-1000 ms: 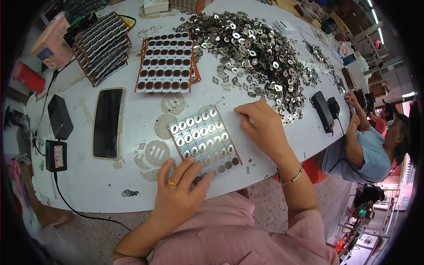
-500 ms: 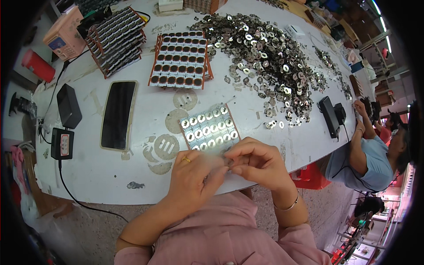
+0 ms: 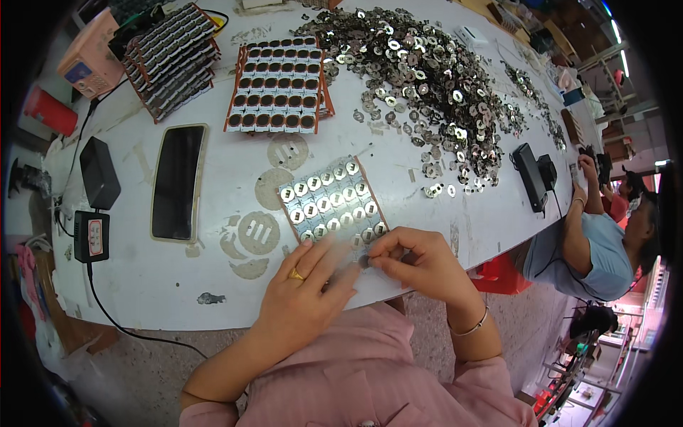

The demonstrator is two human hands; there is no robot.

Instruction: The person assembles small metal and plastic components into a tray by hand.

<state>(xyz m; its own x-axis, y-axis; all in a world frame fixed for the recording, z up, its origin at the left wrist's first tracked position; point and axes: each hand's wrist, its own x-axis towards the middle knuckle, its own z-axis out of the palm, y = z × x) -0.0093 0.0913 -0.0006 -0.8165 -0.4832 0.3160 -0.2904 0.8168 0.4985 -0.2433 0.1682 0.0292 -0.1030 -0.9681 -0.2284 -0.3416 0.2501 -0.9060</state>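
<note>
A small tray (image 3: 329,196) with rows of round silver discs lies on the white table (image 3: 441,220) just in front of me. My left hand (image 3: 306,295), with a gold ring, rests flat on the tray's near edge. My right hand (image 3: 416,263) pinches a small round metal disc (image 3: 364,261) at the tray's near corner, fingertips touching my left fingers. A big heap of loose metal discs (image 3: 427,78) covers the far middle and right of the table.
A filled orange-framed tray (image 3: 277,85) and stacked trays (image 3: 171,60) stand at the back left. A black phone (image 3: 178,181), a black adapter (image 3: 98,181) and a charger with cable (image 3: 91,235) lie left. Another person (image 3: 597,235) sits at the right edge by a black device (image 3: 530,174).
My right hand came back from the loose discs to the tray's near edge with a disc. My left hand moved up to meet it. My view tilted slightly.
</note>
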